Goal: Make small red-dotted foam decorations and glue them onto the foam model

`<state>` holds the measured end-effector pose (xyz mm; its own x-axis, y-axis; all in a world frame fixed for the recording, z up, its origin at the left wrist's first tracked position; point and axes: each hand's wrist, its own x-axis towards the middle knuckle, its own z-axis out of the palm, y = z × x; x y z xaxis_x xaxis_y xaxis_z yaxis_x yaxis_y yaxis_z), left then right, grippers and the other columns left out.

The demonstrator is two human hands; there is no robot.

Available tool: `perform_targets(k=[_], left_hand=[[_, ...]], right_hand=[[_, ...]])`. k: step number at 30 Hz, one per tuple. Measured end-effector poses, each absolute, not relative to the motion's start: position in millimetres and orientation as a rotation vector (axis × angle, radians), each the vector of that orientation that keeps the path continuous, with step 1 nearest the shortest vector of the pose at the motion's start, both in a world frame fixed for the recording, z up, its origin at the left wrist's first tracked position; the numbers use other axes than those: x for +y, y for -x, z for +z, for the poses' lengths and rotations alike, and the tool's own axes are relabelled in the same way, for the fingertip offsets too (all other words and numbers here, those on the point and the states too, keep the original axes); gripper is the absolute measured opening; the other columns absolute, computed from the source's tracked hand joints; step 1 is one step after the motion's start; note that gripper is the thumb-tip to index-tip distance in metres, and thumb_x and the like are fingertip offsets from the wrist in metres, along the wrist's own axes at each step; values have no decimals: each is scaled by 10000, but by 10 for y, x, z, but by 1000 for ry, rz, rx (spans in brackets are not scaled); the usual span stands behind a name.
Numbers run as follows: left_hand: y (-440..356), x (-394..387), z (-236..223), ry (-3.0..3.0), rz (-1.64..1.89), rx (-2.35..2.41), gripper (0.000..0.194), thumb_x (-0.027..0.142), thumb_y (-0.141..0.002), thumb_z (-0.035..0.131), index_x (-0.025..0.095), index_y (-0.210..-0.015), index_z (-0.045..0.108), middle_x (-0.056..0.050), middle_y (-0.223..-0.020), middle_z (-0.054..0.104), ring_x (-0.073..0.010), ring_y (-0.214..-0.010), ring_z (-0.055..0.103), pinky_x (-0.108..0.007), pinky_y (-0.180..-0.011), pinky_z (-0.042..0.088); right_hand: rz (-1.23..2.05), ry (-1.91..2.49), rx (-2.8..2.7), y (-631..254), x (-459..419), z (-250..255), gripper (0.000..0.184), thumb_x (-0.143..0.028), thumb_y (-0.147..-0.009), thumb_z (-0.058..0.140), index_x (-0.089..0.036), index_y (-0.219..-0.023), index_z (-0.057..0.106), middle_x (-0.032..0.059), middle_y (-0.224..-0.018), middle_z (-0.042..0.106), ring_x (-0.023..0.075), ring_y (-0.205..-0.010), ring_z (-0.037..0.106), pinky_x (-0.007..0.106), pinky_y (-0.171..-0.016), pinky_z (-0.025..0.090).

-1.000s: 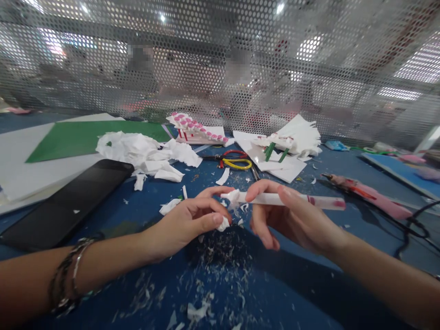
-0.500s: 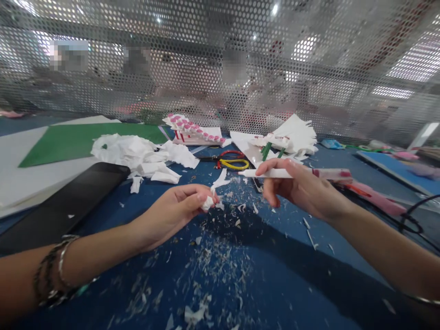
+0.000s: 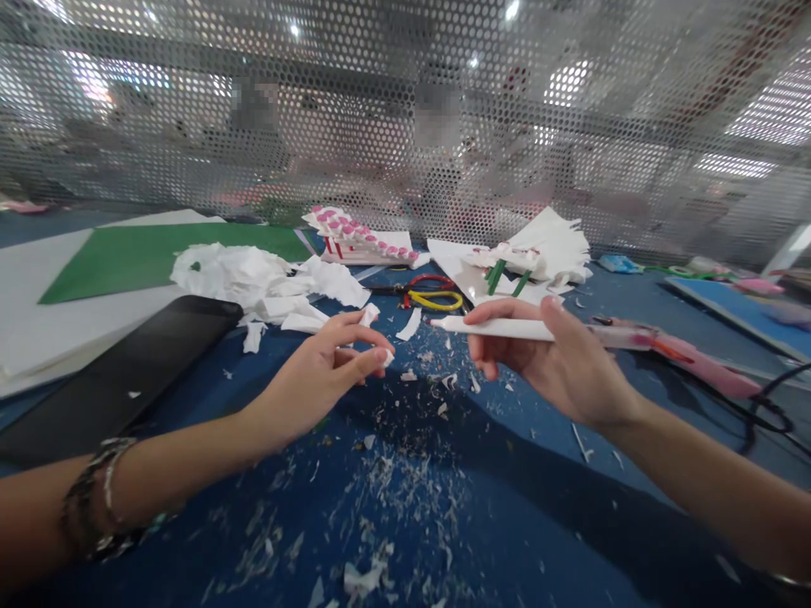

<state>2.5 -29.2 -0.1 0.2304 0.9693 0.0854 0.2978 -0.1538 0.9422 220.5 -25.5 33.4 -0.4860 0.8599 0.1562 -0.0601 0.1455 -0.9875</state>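
Observation:
My left hand (image 3: pixel 329 367) pinches a small crumpled piece of white paper (image 3: pixel 388 358) between thumb and fingertip. Another white scrap (image 3: pixel 369 315) shows at its index finger; whether it is gripped there I cannot tell. In my right hand (image 3: pixel 545 355) lies a white felt-tip marker (image 3: pixel 507 329), held nearly level, its dark reddish tip pointing left toward my other hand. A white paper strip (image 3: pixel 409 324) lies on the blue table between the two hands, among many tiny paper shreds.
Crumpled white paper (image 3: pixel 234 274), a black phone-like slab (image 3: pixel 127 371) and a green sheet (image 3: pixel 171 253) lie left. Yellow-and-red-handled scissors (image 3: pixel 436 300) sit mid-table. Behind are paper pieces with pink dots (image 3: pixel 355 230). A pink tool (image 3: pixel 715 365) and black cable (image 3: pixel 770 414) lie right. Perforated metal panel (image 3: pixel 380 127) stands behind.
The paper strip that was by my left fingers now lies apart on the table. My left fingers have spread and shifted slightly, still pinching paper. The marker has moved a little left.

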Motion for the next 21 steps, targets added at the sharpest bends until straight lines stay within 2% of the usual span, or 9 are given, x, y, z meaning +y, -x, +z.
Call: perform_targets(k=[2,4,7,10,13,17,21], left_hand=[[9,-287,21,-1833,918,1206,222,409,-709,554,201,-731,629,-35,-1242,389,-95,-604,529,-248,-620,434],[57,-266,47,-2092,953,1233,187,369,-717,556,208,-698,648,-28,-1209,440,-123,-650,531,-267,-670,418],[144,-195,75,-2355,969,1265,181,334,-736,533,204,-713,657,-50,-1145,514,-174,-724,529,-276,-673,395],[196,-115,94,-2408,881,1213,170,336,-713,560,192,-703,649,-65,-1137,522,-176,-718,538,-259,-630,391],[153,-108,118,-2201,888,1121,161,325,-700,576,176,-670,630,-69,-1058,549,-138,-662,549,-242,-628,409],[-11,-242,127,-1481,780,978,138,295,-742,533,164,-717,571,-7,-673,590,-95,-528,527,-212,-554,424],[-120,-403,104,-1048,752,868,95,211,-707,599,152,-782,597,21,-659,560,-63,-562,502,-183,-580,416]], right_hand=[[1556,767,-1517,-2159,-281,296,334,-434,-803,358,-183,-866,570,29,-685,565,122,-580,509,257,-554,418],[1657,760,-1367,-2123,-286,257,298,-373,-794,341,-187,-836,570,26,-637,570,123,-549,503,259,-535,410],[1738,735,-1205,-2092,-276,214,351,-336,-798,267,-181,-795,582,21,-550,553,113,-490,469,259,-533,402],[1777,689,-1153,-2073,-288,196,411,-344,-810,217,-181,-769,592,14,-486,522,109,-467,446,260,-547,400],[1810,661,-1155,-2051,-338,191,387,-365,-806,253,-183,-781,593,12,-504,533,106,-479,455,255,-552,396],[1845,650,-1172,-2013,-425,185,338,-387,-808,308,-193,-871,577,21,-653,591,106,-564,499,259,-592,407],[1842,630,-1232,-1969,-475,175,291,-398,-798,386,-201,-935,551,23,-765,596,101,-626,510,252,-633,415]])
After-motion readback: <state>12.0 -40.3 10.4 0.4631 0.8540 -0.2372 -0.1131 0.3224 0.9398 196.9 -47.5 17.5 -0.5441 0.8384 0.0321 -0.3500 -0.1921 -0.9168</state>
